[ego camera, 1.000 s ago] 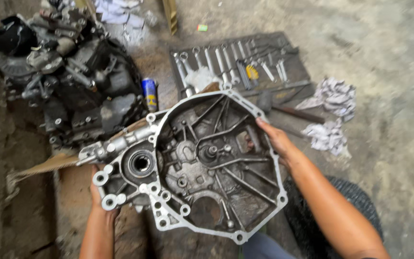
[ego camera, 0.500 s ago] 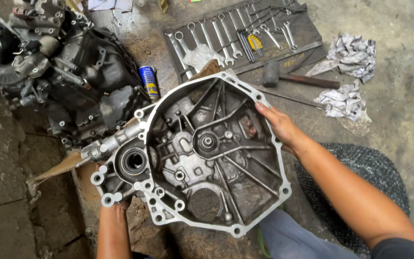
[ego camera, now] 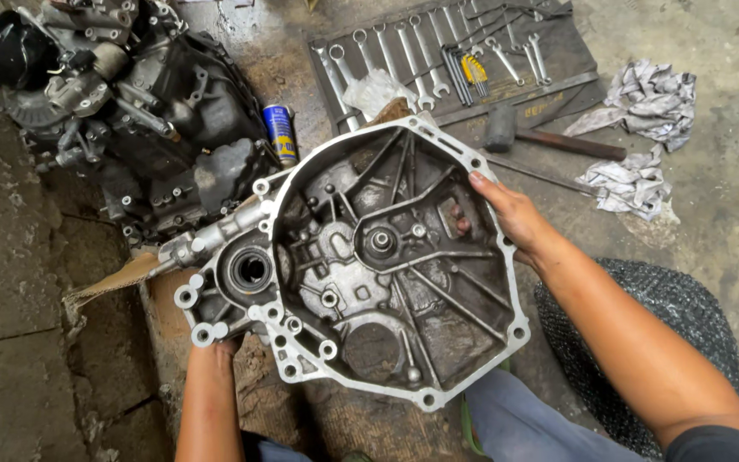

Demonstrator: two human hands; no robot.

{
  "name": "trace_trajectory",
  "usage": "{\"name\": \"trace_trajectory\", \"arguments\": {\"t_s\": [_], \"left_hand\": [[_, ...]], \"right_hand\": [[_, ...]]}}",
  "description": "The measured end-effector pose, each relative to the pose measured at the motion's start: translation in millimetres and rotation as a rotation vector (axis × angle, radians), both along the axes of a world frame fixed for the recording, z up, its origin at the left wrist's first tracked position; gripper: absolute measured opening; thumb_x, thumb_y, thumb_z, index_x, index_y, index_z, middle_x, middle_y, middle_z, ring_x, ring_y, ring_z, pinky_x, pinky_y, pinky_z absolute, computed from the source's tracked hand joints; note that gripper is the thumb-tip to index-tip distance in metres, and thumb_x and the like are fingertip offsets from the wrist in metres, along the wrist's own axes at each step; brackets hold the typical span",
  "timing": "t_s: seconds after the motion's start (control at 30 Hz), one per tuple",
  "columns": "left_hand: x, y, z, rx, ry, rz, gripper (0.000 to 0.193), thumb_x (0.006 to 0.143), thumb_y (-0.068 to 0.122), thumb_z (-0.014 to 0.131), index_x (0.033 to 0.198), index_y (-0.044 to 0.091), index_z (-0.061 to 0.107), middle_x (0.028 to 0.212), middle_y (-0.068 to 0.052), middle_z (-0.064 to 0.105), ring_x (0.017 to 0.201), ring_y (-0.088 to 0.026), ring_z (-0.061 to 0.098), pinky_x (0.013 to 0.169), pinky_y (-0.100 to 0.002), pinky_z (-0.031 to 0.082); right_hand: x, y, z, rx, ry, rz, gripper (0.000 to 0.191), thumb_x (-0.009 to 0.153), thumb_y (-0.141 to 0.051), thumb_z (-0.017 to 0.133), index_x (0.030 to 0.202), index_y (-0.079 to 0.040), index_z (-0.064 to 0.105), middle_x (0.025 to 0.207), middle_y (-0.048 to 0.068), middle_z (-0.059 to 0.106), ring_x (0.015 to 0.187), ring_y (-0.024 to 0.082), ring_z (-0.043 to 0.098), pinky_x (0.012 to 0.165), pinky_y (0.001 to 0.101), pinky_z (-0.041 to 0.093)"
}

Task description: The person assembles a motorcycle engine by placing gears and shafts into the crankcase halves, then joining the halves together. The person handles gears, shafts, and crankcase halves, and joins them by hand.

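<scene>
A large aluminium gearbox bell housing (ego camera: 369, 257) with ribs and bolt holes fills the middle of the head view, its open side up. My right hand (ego camera: 506, 214) grips its right rim, fingers curled inside the edge. My left hand (ego camera: 215, 346) is under the housing's lower left lobe, mostly hidden by the casting; only wrist and forearm show. Both hands carry the housing above a piece of cardboard (ego camera: 104, 287) on the floor.
A dirty dark engine block (ego camera: 138, 111) lies at the upper left. A blue spray can (ego camera: 280, 133) stands beside it. A tool roll with several wrenches (ego camera: 455, 51), a hammer (ego camera: 549, 137) and crumpled rags (ego camera: 643, 94) lie behind. A dark woven mat (ego camera: 669, 316) is at the right.
The view has shifted so the housing sits lower and closer, while tools and engine slid upward. Both hands keep their hold on the housing.
</scene>
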State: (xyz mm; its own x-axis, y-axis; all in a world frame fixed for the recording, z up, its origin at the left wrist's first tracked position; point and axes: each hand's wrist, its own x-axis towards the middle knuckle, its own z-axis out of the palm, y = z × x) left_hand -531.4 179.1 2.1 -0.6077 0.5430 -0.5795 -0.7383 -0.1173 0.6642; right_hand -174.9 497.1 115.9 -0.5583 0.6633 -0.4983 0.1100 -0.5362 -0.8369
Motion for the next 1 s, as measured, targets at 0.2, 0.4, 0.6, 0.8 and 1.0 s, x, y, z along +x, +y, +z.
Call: {"name": "trace_trajectory", "arguments": {"t_s": [0.2,0.4,0.6,0.8,1.0], "left_hand": [[10.5,0.4,3.7,-0.026,0.003,0.007,0.038,0.105,0.034,0.048,0.129,0.008,0.061,0.124,-0.011,0.069,0.108,-0.024,0.070,0.092,-0.039,0.060],[16.6,8.0,13.2,-0.015,0.005,-0.012,0.035,0.105,0.031,0.049,0.127,0.008,0.062,0.122,-0.012,0.069,0.105,-0.024,0.071,0.090,-0.039,0.062],[18.0,-7.8,-7.1,0.021,0.022,0.021,0.033,0.106,0.030,0.050,0.125,0.007,0.062,0.121,-0.012,0.069,0.105,-0.025,0.071,0.090,-0.039,0.062],[18.9,-5.4,5.0,-0.034,0.004,0.052,0.058,0.101,0.058,0.042,0.129,0.011,0.060,0.123,-0.009,0.069,0.109,-0.025,0.070,0.092,-0.039,0.060],[27.1,-9.4,16.1,0.099,0.042,0.026,0.056,0.102,0.055,0.047,0.133,0.010,0.060,0.127,-0.008,0.069,0.113,-0.024,0.069,0.097,-0.039,0.058]], "right_hand": [[1.9,20.6,-11.3,-0.014,-0.082,0.037,0.050,0.101,-0.046,0.058,0.117,-0.001,0.068,0.090,0.009,0.073,0.071,0.017,0.067,0.069,0.0323,0.057],[18.2,21.7,-19.0,-0.033,-0.052,0.028,0.051,0.100,-0.049,0.057,0.120,-0.003,0.066,0.092,0.010,0.072,0.075,0.018,0.069,0.074,0.0356,0.058],[24.8,29.2,-23.3,-0.036,-0.058,0.085,0.054,0.100,-0.053,0.053,0.121,-0.005,0.066,0.094,0.009,0.072,0.077,0.018,0.070,0.075,0.0366,0.059],[21.5,35.3,-25.8,-0.044,-0.002,0.145,0.054,0.104,-0.053,0.054,0.122,-0.003,0.064,0.095,0.011,0.071,0.079,0.020,0.070,0.077,0.0378,0.060],[25.4,39.8,-33.5,-0.062,-0.027,0.134,0.053,0.103,-0.051,0.052,0.126,-0.005,0.063,0.097,0.011,0.071,0.080,0.021,0.070,0.078,0.0393,0.058]]}}
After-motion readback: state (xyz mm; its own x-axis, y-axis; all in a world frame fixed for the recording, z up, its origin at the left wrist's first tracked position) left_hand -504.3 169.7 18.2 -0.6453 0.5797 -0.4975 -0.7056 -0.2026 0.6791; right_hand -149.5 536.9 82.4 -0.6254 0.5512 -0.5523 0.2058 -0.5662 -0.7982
